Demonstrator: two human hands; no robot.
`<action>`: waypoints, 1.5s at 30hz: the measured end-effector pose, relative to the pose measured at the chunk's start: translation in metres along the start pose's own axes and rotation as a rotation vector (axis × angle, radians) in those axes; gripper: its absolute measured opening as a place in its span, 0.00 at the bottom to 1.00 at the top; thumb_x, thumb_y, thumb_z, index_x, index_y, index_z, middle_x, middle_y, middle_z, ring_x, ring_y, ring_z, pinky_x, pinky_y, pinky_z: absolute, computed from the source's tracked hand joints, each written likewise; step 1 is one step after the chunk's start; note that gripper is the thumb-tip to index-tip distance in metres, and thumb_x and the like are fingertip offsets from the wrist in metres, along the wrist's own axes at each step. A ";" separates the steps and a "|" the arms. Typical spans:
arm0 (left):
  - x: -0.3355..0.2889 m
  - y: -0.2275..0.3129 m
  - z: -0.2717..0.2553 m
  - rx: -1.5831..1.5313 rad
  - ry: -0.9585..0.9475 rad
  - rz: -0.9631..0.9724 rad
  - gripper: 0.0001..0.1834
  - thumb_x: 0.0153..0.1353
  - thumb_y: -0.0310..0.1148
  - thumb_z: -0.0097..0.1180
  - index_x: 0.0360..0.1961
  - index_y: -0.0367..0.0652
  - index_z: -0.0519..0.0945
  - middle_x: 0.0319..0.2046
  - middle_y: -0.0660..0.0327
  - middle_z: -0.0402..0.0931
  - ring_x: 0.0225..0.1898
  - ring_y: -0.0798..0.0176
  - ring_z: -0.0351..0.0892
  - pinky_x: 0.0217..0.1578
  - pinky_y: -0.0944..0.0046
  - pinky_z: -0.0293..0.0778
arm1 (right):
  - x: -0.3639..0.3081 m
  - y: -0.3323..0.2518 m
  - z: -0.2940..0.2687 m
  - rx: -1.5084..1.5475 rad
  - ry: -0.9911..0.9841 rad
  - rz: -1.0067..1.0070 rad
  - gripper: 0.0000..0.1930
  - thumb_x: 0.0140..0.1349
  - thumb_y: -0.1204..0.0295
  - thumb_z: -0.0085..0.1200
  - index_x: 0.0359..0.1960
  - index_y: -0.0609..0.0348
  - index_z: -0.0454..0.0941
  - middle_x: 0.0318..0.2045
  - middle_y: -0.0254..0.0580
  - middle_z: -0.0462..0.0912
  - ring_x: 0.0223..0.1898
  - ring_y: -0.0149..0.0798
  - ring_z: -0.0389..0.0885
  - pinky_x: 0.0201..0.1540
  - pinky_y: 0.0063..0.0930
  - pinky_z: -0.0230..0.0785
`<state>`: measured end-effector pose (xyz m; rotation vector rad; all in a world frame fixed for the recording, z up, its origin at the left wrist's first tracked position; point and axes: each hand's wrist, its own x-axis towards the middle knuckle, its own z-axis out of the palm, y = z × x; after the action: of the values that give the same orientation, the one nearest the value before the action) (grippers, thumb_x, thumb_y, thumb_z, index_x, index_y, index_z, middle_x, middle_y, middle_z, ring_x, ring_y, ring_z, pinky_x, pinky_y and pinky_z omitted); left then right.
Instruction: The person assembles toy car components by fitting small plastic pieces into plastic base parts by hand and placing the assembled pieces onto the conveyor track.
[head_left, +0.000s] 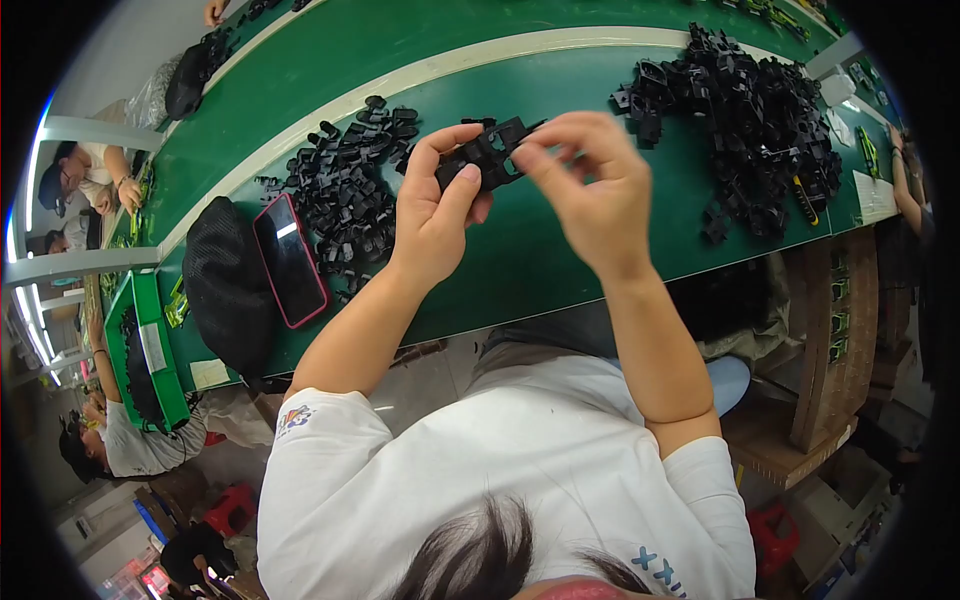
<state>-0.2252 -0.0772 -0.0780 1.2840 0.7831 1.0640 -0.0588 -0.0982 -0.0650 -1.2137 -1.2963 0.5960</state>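
Note:
A black molded plastic part (490, 155) with square openings is held above the green workbench. Thumb and fingers of my left hand (436, 205) grip it from its left side. At its right edge is my right hand (597, 190), with thumb and fingertips drawn together and slightly blurred. A thin dark tip shows beside those fingers; I cannot make out whether it is a separate piece. Left of my hands lies a loose heap of small black plastic pieces (345, 190). A larger pile of black plastic parts (750, 120) spreads over the bench at the right.
A phone with a pink edge (290, 262) lies beside a black mesh pouch (228, 285) on the left. Past them stands a green bin (172, 350). A yellow-and-black cutter (805, 200) lies by the right pile. Other people work at the far left and right.

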 end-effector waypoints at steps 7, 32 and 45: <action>-0.003 0.006 0.003 -0.040 -0.037 -0.030 0.17 0.65 0.25 0.44 0.56 0.40 0.67 0.39 0.63 0.70 0.24 0.76 0.68 0.23 0.76 0.62 | 0.011 0.007 -0.016 0.329 -0.184 0.460 0.20 0.53 0.65 0.67 0.43 0.65 0.78 0.42 0.42 0.79 0.41 0.29 0.76 0.33 0.20 0.70; -0.005 -0.007 0.007 0.191 -0.035 0.113 0.17 0.64 0.23 0.45 0.55 0.40 0.67 0.24 0.69 0.68 0.23 0.78 0.63 0.24 0.76 0.60 | -0.012 0.023 -0.015 0.165 -0.109 0.262 0.06 0.52 0.75 0.64 0.28 0.65 0.81 0.50 0.50 0.76 0.43 0.35 0.79 0.45 0.26 0.72; -0.004 -0.006 0.009 0.354 -0.023 0.195 0.20 0.55 0.22 0.59 0.50 0.39 0.70 0.32 0.66 0.75 0.31 0.78 0.72 0.33 0.76 0.69 | -0.009 0.007 -0.014 0.272 -0.148 0.377 0.22 0.49 0.78 0.66 0.45 0.68 0.71 0.37 0.42 0.75 0.31 0.28 0.79 0.35 0.17 0.74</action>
<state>-0.2171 -0.0845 -0.0826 1.6977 0.8683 1.0936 -0.0460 -0.1086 -0.0731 -1.2082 -1.0683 1.1159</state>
